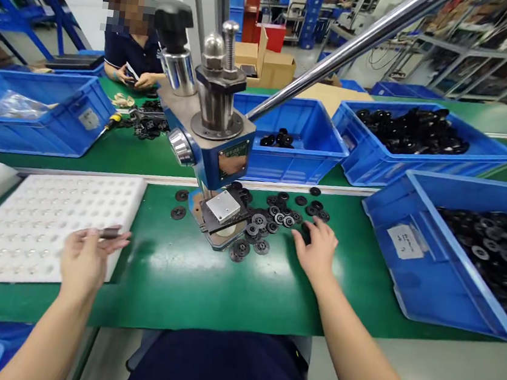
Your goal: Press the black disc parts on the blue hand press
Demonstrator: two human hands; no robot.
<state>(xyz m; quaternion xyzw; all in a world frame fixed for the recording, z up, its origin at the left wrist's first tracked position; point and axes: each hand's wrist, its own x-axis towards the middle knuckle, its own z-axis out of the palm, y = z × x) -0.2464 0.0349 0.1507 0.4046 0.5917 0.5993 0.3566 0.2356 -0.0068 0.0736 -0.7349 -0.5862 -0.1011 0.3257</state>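
Note:
My left hand (86,256) is over the right edge of a white foam tray (59,226), its fingers closed on a small dark brown cylinder (110,233). The tray has rows of holes, many with small shiny parts in them. To the right, my right hand (319,249) is low over the green table, thumb and forefinger around a black disc (306,231). Loose black round discs (261,247) lie in a heap just left of that hand. Between my hands stands a lever press (221,156), with a metal block (223,206) on a black plate at its base.
Blue bins (293,161) line the far side. More bins with black parts stand at right (410,257) and back right (416,163). The press's long lever (341,60) slants up right. Across the table, a person (132,48) handles a part beside a screwdriver (111,124).

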